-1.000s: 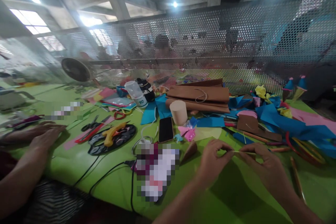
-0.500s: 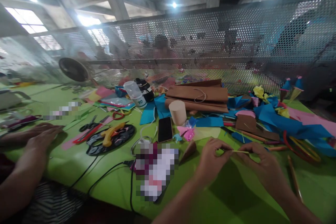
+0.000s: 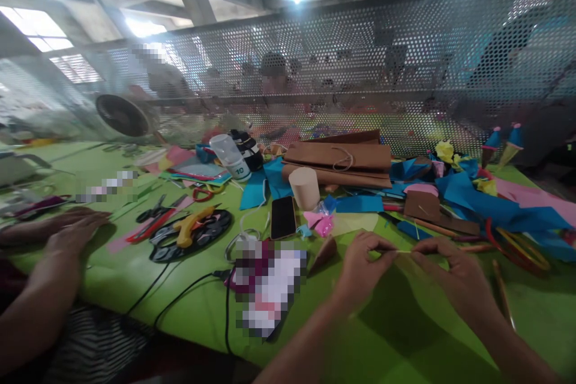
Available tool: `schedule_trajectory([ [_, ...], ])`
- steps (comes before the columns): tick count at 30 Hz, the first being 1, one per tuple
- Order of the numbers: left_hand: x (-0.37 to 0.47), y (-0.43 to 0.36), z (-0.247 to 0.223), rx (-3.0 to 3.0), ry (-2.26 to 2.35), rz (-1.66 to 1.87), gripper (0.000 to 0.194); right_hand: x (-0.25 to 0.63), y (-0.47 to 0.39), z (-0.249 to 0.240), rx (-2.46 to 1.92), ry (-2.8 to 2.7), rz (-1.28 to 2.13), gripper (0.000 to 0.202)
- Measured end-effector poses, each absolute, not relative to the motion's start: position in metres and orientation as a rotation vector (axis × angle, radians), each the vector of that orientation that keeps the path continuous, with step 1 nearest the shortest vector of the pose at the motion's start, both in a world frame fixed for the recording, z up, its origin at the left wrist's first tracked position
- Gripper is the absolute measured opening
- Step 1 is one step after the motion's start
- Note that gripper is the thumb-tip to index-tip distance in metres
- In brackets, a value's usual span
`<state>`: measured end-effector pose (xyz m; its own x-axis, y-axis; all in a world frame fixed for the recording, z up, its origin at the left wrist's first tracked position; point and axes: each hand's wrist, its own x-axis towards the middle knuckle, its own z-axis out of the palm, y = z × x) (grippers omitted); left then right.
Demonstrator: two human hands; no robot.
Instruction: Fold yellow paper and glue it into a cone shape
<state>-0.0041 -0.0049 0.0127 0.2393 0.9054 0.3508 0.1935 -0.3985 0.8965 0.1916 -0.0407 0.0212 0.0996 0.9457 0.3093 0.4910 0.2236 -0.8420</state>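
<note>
Between my two hands stretches a thin pale-yellow strip [image 3: 404, 251], only a short length of it showing. My left hand [image 3: 363, 267] pinches one end with thumb and index finger. At the other end, my right hand [image 3: 452, 270] closes its thumb and fingertips on the strip. Both hands are held above the green tabletop, casting a dark shadow on it. A folded brown paper piece [image 3: 323, 253] lies just left of my left hand. To the right of my right hand lies a pencil-like stick [image 3: 504, 294].
Left of my hands lie a phone [image 3: 282, 218], a pixelated device with cables and a black tray [image 3: 191, 234] holding a yellow glue gun [image 3: 192, 227]. Behind are a beige cylinder [image 3: 304, 188], brown sheets [image 3: 337, 162] and blue paper [image 3: 490, 201]. Another person's hands [image 3: 69, 234] rest at far left.
My right hand's fingertips have come in closer on the strip and shifted slightly up, so less of it shows. The other person's hands stay where they were.
</note>
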Motion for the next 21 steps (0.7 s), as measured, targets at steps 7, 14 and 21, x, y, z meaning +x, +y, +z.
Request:
schedule_trajectory([
  [7,-0.0072,-0.0030,0.0113,1.718,1.055,1.177,0.004,0.1972,-0.0431,0.0189,-1.436,-1.425,0.652,0.026],
  [14,-0.0053,-0.0044,0.0118,1.750,0.982,1.194,0.003,0.1909,-0.0412,0.0204,-1.424,-1.507,0.613,0.026],
  [21,-0.0052,-0.0032,0.0102,1.683,1.007,1.211,0.003,0.1902,-0.0424,0.0222,-1.426,-1.472,0.618,0.025],
])
